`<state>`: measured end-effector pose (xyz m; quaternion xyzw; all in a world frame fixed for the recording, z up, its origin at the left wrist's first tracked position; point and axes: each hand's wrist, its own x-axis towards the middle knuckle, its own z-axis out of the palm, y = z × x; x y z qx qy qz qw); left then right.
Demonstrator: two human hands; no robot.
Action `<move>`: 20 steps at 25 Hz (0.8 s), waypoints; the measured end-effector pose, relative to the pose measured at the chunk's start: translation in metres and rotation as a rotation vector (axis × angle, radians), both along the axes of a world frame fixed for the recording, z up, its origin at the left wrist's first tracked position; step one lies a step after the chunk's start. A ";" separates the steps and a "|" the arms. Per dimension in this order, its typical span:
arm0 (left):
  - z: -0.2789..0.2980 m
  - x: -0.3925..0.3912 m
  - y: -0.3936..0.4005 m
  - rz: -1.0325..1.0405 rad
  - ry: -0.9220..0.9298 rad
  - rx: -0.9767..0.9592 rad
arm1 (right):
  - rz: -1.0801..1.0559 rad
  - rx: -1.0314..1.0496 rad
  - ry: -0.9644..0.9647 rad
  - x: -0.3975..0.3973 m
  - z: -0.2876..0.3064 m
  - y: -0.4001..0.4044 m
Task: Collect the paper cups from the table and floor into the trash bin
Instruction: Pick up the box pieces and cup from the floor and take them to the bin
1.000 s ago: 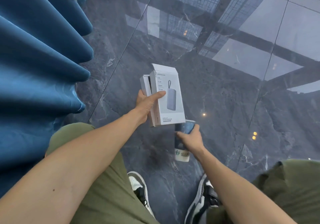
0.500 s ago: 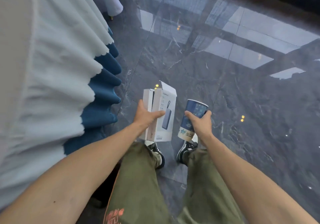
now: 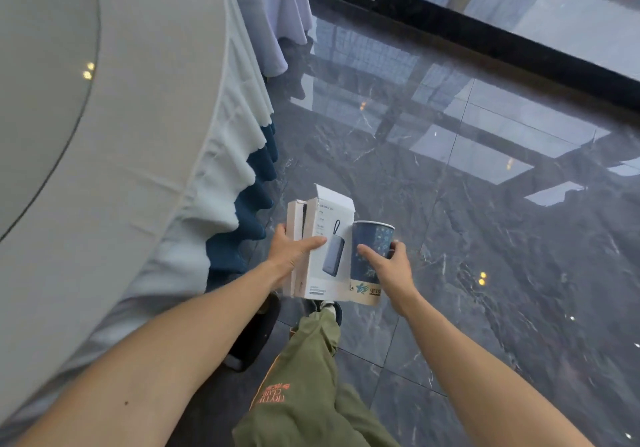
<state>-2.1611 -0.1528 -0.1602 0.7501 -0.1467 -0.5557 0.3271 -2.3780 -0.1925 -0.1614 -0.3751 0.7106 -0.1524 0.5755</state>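
A dark, glossy marble floor (image 3: 485,273) fills the centre and right of the frame, mirroring bright window panes. Down the left side curves a round table (image 3: 86,169) draped in a pale cloth with a scalloped hem over a blue skirt (image 3: 256,200); the part of its top that shows carries no cup. A second white-draped table (image 3: 277,13) stands at the top, left of centre.

Two bare forearms reach in from the bottom edge and meet at lower centre, above a leg in olive trousers (image 3: 304,377).

The left hand (image 3: 291,252) is closed around white cardboard boxes (image 3: 325,256), thumb across the front panel, which shows a printed picture of a power bank.

Just to the right, touching the boxes, the right hand (image 3: 391,270) is wrapped around a dark blue patterned paper cup (image 3: 370,249), held upright with its rim towards the top of the frame.

No trash bin appears anywhere in view, and no other cup lies on the visible floor. Judging from this, one cup is collected and in hand, but it is not yet binned; carrying it to the bin is left, and whether more cups remain elsewhere cannot be told.
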 end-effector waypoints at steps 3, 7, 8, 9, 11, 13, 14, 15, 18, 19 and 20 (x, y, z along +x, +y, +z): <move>0.006 0.006 0.071 0.096 -0.023 -0.009 | -0.017 0.005 -0.048 0.012 0.002 0.049; 0.007 0.029 0.176 0.137 -0.060 0.040 | -0.049 0.059 -0.115 0.035 -0.005 0.129; 0.008 0.036 0.199 0.142 -0.075 0.064 | -0.037 0.080 -0.101 0.041 -0.005 0.150; 0.005 0.044 0.219 0.139 -0.091 0.087 | -0.032 0.099 -0.084 0.047 -0.007 0.167; -0.003 0.065 0.250 0.120 -0.141 0.130 | -0.024 0.114 -0.053 0.064 -0.015 0.196; -0.013 0.090 0.270 0.115 -0.175 0.166 | -0.010 0.135 -0.040 0.083 -0.029 0.218; -0.019 0.103 0.279 0.111 -0.181 0.182 | -0.002 0.158 -0.034 0.092 -0.038 0.228; -0.026 0.116 0.291 0.104 -0.189 0.205 | 0.006 0.183 -0.007 0.103 -0.049 0.239; -0.046 0.149 0.325 0.058 -0.187 0.252 | 0.008 0.245 0.094 0.135 -0.080 0.264; -0.052 0.157 0.335 0.051 -0.170 0.267 | -0.001 0.261 0.118 0.143 -0.088 0.268; -0.064 0.173 0.345 0.038 -0.162 0.278 | -0.010 0.272 0.140 0.161 -0.102 0.273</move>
